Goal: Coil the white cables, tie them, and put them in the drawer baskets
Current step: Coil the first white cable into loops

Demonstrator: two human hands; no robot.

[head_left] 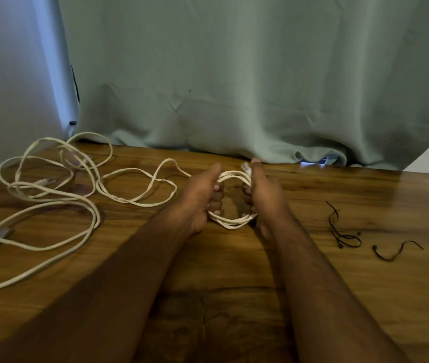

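Fingers (217,197) of my left hand (203,195) and my right hand (263,195) curl around opposite sides of a small coil of white cable (234,222) held just above the brown wooden table (234,271). Its loose tail runs left into tangled white cables (51,195). Thin black ties (344,231) lie to the right.
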